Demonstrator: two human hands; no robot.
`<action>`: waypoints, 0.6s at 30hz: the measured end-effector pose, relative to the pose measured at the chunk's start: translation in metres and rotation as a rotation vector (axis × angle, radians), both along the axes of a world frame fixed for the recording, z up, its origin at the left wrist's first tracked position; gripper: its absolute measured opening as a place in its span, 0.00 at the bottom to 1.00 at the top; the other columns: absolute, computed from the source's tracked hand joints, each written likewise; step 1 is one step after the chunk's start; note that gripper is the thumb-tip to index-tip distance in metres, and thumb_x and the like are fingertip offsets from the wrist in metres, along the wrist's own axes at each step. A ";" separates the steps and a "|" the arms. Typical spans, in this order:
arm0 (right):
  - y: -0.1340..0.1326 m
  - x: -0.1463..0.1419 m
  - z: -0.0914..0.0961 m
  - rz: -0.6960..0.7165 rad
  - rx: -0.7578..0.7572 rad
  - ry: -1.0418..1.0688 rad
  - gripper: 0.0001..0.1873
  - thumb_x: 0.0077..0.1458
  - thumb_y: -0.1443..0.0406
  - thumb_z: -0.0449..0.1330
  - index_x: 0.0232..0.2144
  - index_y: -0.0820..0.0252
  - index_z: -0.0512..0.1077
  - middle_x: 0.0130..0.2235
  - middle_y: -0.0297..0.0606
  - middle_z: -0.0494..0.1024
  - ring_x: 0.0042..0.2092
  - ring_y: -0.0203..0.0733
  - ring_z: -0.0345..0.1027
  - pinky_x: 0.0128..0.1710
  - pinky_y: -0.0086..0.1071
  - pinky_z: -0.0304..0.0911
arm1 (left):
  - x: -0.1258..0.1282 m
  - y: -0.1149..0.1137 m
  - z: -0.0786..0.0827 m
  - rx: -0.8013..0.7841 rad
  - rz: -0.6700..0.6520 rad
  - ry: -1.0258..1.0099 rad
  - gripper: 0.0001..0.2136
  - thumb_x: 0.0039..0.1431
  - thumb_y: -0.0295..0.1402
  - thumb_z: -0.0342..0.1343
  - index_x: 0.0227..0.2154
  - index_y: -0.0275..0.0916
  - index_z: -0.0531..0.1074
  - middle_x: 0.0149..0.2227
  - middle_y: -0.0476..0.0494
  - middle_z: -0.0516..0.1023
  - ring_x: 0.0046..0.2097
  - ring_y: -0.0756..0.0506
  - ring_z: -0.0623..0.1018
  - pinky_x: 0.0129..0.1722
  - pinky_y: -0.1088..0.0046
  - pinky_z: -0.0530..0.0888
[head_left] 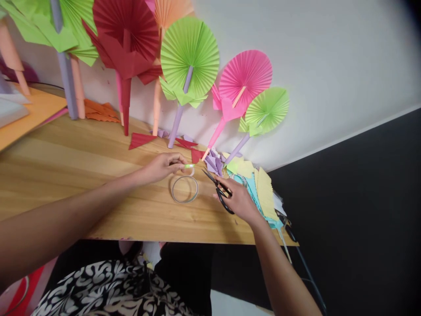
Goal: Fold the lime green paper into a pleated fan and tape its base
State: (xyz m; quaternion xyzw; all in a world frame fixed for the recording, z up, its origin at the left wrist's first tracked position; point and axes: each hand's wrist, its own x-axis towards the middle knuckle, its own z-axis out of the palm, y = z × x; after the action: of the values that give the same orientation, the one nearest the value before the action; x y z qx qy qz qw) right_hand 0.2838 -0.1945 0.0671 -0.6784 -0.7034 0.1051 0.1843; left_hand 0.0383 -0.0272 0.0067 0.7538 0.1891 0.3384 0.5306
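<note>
My left hand [167,167] pinches a small bright green piece [189,166], possibly paper, above the tabletop. A pale curl of tape [191,172] hangs from that piece toward a thin roll of tape [184,189] just below; whether the curl joins the roll I cannot tell. In my right hand [238,199] are black-handled scissors [221,192], their tips pointing up and left toward the green piece, apart from it.
Folded paper fans on rolled stems lean along the wall, among them a green fan [190,52], a pink fan [246,72] and a dark red fan [126,26]. Paper scraps [266,197] lie at the right end of the wooden table [98,175].
</note>
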 end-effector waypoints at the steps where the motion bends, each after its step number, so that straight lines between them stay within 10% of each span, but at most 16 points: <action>1: 0.003 0.001 0.004 0.031 -0.013 -0.008 0.26 0.54 0.59 0.65 0.56 0.53 0.73 0.47 0.42 0.80 0.47 0.49 0.74 0.49 0.42 0.67 | -0.001 0.000 0.001 0.002 -0.010 0.002 0.10 0.59 0.37 0.55 0.36 0.36 0.74 0.32 0.48 0.77 0.32 0.50 0.75 0.33 0.76 0.70; 18: 0.025 -0.002 0.067 0.248 -0.361 -0.068 0.22 0.54 0.63 0.61 0.52 0.53 0.76 0.42 0.36 0.83 0.40 0.40 0.75 0.39 0.31 0.67 | -0.007 -0.007 0.020 0.018 -0.280 0.058 0.08 0.59 0.36 0.53 0.32 0.37 0.73 0.26 0.52 0.72 0.27 0.53 0.67 0.29 0.77 0.63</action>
State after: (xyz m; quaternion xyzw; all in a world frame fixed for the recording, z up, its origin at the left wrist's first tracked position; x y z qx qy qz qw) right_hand 0.2820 -0.1699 0.1343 -0.6119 -0.7570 0.2280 0.0217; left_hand 0.0314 -0.0342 0.0264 0.7871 0.0943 0.2407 0.5601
